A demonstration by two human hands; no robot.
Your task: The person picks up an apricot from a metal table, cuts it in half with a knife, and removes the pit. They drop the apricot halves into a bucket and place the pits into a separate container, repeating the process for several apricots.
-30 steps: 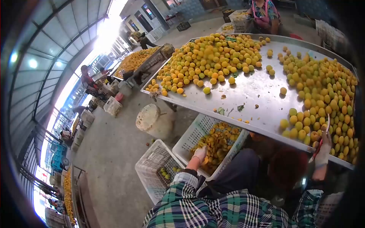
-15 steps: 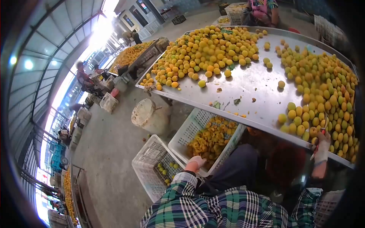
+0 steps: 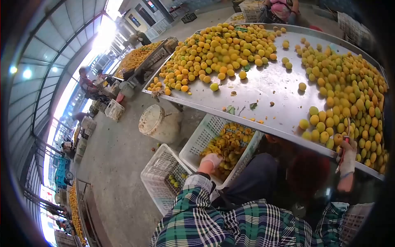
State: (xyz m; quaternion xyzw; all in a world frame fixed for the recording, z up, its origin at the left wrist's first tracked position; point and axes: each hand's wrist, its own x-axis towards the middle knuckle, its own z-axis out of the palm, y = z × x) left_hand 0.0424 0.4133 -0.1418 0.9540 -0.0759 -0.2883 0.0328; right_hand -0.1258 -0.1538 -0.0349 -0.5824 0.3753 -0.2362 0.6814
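Observation:
My left hand (image 3: 212, 159), in a pale glove, is over the left side of a light plastic crate (image 3: 190, 153) of split, pitted-looking apricots (image 3: 230, 142). Its fingers point down toward the fruit, and their tips are hidden. At the front edge of the metal table (image 3: 263, 96), my gloved right hand (image 3: 348, 158) is closed around a red-handled knife (image 3: 346, 139), its narrow blade pointing up beside the whole apricots (image 3: 329, 123). Left of the first crate stands a second white crate (image 3: 154, 173) with a few greenish fruits (image 3: 175, 181) inside.
A larger apricot heap (image 3: 218, 49) covers the table's far left. A dirty white bucket (image 3: 158, 123) stands on the concrete floor beyond the crates. Across the table is a person in pink (image 3: 282, 10). Other people (image 3: 88, 84) and another fruit-covered table (image 3: 138, 59) are farther left.
My left hand has moved up and farther over the crate of split apricots. My right hand keeps hold of the knife near the table edge. The view has shifted slightly.

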